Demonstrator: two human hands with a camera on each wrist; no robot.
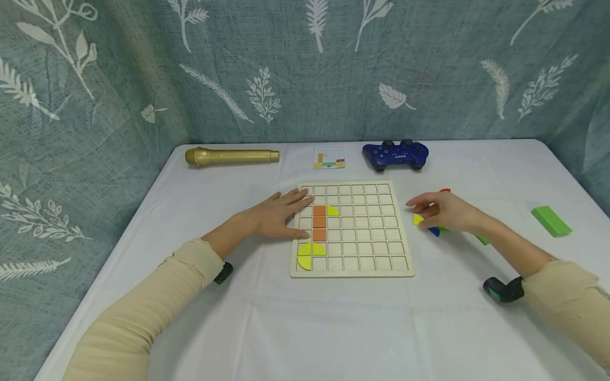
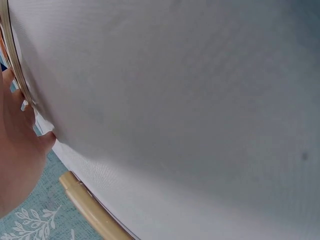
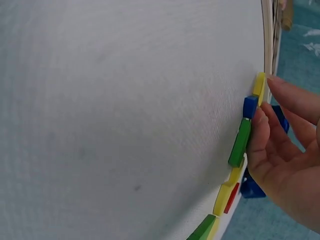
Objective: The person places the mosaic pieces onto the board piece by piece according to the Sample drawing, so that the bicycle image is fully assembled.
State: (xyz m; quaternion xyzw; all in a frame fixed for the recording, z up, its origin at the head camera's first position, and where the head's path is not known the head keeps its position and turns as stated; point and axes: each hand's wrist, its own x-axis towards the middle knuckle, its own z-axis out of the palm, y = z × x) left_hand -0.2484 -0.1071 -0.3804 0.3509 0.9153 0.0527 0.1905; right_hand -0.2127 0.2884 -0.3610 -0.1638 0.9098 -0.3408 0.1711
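Left hand (image 1: 280, 216), fingers spread over the grid board's (image 1: 364, 247) left edge, probably steadies it; right hand (image 1: 450, 212), fingers curved, is at yellow piece (image 1: 417, 218) just right of it, can't tell if pinched.

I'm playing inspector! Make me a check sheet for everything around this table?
Surface: white tablecloth, creased.
Job's things: pale grid board holding orange pieces and yellow pieces; loose coloured blocks to its right; small picture card behind.
Clutter: gold microphone, blue game controller.
Hands: left hand rests spread on the board's left edge; right hand is at the loose blocks, grip unclear.
Cables: nothing seen.
Surroundings: teal cloth with white leaf patterns.
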